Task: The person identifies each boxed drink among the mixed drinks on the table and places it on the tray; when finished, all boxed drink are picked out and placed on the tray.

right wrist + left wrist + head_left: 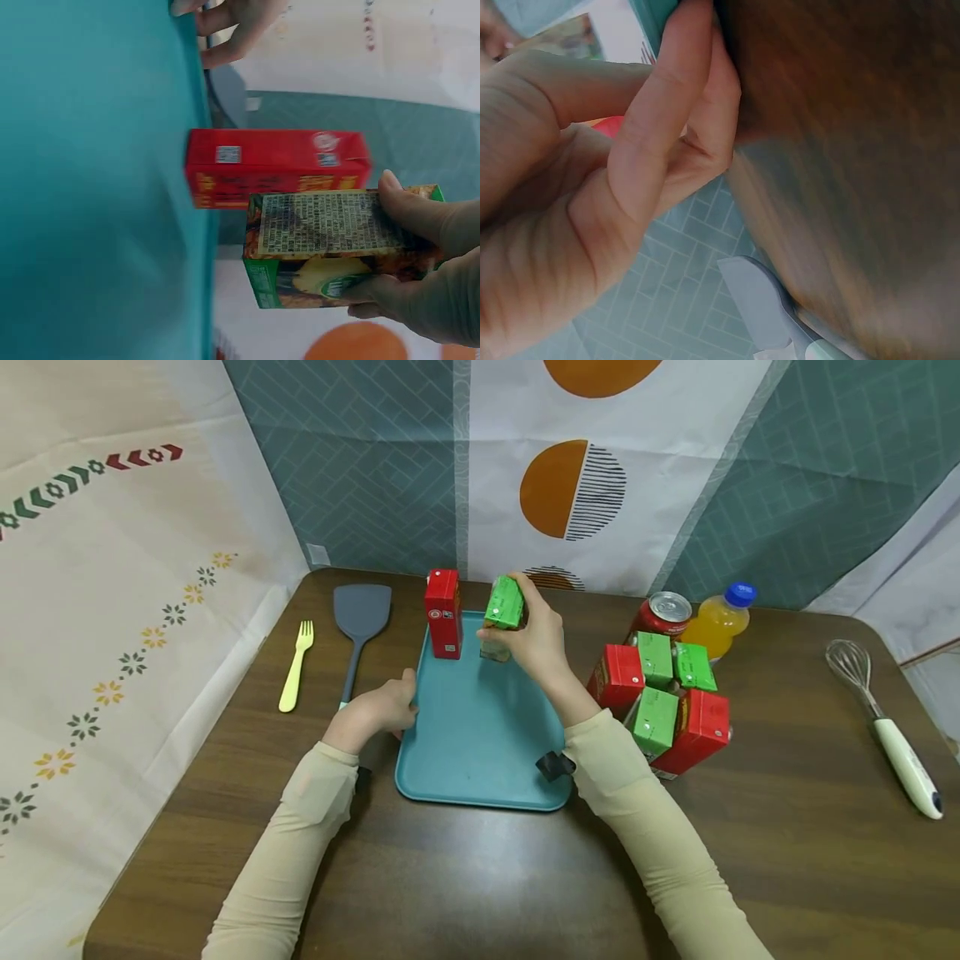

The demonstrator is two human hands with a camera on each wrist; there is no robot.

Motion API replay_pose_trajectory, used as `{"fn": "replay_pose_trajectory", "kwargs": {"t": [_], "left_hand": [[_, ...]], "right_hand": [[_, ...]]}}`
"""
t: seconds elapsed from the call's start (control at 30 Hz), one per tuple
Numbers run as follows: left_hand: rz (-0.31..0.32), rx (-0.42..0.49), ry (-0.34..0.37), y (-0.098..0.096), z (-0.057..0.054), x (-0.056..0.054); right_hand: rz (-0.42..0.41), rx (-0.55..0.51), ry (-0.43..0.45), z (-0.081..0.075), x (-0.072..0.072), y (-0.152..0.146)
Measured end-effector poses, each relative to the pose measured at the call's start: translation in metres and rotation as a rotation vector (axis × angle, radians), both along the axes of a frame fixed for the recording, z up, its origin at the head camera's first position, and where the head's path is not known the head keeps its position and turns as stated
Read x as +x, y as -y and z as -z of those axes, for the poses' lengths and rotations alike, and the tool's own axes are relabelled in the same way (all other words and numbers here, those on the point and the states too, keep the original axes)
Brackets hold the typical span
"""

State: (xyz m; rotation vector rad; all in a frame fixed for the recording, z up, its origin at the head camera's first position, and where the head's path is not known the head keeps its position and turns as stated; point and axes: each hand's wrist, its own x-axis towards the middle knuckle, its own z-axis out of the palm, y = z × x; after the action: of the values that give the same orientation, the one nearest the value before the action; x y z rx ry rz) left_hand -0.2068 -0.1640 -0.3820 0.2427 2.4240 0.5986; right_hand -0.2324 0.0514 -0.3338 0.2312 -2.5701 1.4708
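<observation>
My right hand point(538, 633) grips a green-topped drink carton point(505, 603) between thumb and fingers, over the far part of the blue tray point(480, 743). In the right wrist view the carton point(322, 225) shows a printed text panel and appears raised off the tray. A red drink carton point(444, 614) stands upright at the tray's far left corner, left of the held one. My left hand point(381, 703) pinches the tray's left edge, thumb on top and fingers below. The left wrist view shows the curled fingers point(649, 135) at the tray's rim.
Right of the tray stand several red and green cartons point(656, 722), a soda can point(663, 614) and an orange juice bottle point(716, 622). A whisk point(888, 735) lies at the far right. A grey spatula point(362, 614) and a yellow fork point(297, 668) lie left.
</observation>
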Motion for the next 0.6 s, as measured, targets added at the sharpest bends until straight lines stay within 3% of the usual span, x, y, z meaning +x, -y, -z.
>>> {"fn": "replay_pose_trajectory", "kwargs": {"t": [0.23,0.43,0.6], "left_hand": [[-0.015,0.01,0.01,-0.002,0.0,0.002],[-0.017,0.0,0.011,-0.002,0.002,0.002],[-0.02,0.004,0.005,-0.002,0.002,0.002]], "right_hand": [[0.0,0.012,0.203,0.022,-0.024,0.006],[-0.065,0.13,0.178,0.033,-0.037,0.006],[-0.09,0.14,0.17,0.033,-0.045,0.009]]}}
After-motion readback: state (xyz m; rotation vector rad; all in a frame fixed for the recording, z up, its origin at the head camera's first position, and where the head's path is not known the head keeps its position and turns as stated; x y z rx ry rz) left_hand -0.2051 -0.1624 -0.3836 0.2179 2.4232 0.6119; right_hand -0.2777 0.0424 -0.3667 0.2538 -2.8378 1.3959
